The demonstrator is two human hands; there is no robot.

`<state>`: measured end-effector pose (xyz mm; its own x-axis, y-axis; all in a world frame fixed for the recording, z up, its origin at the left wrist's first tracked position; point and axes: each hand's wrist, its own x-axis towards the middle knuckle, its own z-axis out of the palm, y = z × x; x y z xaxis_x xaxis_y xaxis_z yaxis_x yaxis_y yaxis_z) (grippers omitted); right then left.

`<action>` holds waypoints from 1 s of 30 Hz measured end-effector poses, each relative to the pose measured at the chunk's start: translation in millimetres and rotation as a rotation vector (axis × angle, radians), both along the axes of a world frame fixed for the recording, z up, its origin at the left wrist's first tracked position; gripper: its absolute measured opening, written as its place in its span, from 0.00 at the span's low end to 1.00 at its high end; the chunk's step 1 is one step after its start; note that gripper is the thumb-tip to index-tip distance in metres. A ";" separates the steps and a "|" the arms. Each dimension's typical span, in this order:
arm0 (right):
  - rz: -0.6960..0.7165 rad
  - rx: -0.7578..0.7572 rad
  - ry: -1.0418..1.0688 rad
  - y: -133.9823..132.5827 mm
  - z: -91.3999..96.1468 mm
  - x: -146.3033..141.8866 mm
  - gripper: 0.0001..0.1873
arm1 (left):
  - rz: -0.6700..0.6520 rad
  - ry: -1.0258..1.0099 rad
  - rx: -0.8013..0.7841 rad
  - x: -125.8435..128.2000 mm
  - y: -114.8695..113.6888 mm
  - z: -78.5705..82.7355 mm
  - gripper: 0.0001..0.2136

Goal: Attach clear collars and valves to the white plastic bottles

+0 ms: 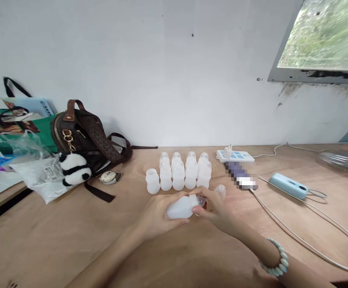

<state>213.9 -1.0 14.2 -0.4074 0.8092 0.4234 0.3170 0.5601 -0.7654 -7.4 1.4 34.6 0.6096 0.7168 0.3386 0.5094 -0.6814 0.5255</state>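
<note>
"What's worn above the right hand [211, 206]?"
"A bracelet [284, 256] — rounded, pale greenish-white beads (smooth-looking, set side by side), though any markings are too small to tell."
"And the forearms [116, 249]?"
"Bare — both."

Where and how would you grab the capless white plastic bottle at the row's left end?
Probably pinch the capless bottle around its narrowed waist from the left: it stands upright, and the white plastic bottles with clear domed caps stand close on its right.
</note>
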 end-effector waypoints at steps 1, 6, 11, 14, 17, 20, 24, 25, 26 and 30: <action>0.034 0.106 -0.063 -0.7 5.3 4.8 0.15 | -0.023 -0.072 -0.108 0.0 0.8 3.1 0.25; 0.009 0.271 -0.205 2.1 22.2 19.3 0.30 | 0.048 -0.113 -0.142 -0.8 3.4 1.2 0.27; -0.037 -0.037 -0.268 5.0 21.8 12.4 0.16 | 0.043 0.093 0.212 -1.4 3.5 -10.5 0.28; 0.052 -0.048 -0.218 3.7 22.7 10.1 0.12 | 0.058 0.152 0.358 -5.4 4.9 -12.7 0.27; 0.035 -0.036 -0.186 2.2 22.6 9.9 0.34 | 0.073 0.159 0.398 -10.3 6.3 -14.1 0.26; 0.023 -0.101 -0.222 0.5 23.7 7.6 0.19 | 0.072 0.135 0.367 -11.5 4.4 -13.5 0.26; 0.101 0.020 -0.200 -2.4 30.2 9.0 0.14 | 0.108 0.027 0.074 -11.8 -2.8 -4.5 0.23; 0.094 0.056 -0.196 -2.6 31.3 11.4 0.16 | 0.128 -0.015 -0.029 -13.7 -4.0 -2.5 0.22; 0.075 0.075 -0.198 -2.4 31.5 14.6 0.17 | 0.149 -0.065 -0.123 -16.8 -4.5 -1.8 0.20; -0.073 0.072 -0.174 3.4 22.1 28.7 0.18 | 0.325 -0.330 -0.263 -39.2 2.1 -16.8 0.19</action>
